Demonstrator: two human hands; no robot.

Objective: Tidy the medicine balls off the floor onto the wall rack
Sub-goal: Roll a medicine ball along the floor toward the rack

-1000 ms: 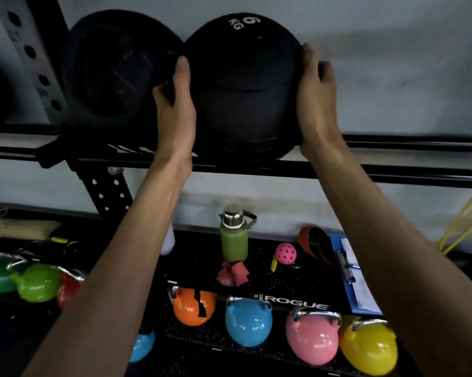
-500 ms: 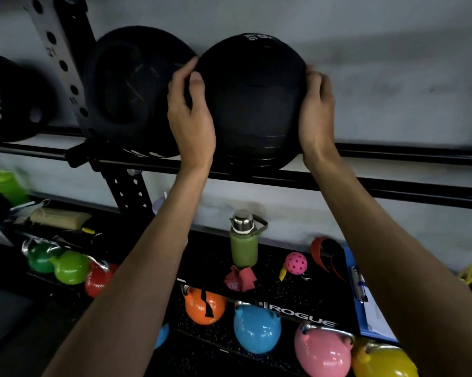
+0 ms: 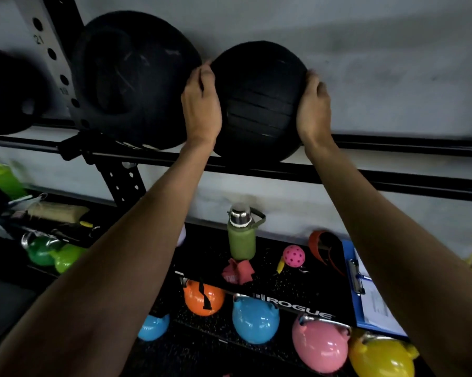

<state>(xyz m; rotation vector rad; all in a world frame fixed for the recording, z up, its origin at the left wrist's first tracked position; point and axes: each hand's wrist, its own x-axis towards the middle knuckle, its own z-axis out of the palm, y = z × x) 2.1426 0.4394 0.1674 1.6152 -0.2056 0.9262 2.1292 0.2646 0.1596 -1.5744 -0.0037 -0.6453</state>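
My left hand (image 3: 202, 104) and right hand (image 3: 313, 107) clasp the medicine ball (image 3: 259, 102) by its sides on the wall rack (image 3: 392, 183); I judge it heavy, grippy.

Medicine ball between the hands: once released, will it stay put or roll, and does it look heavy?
Probably heavy: the left hand and right hand both grip the medicine ball. Round, so it might roll rightward along the rack rails; the neighbouring ball blocks leftward.
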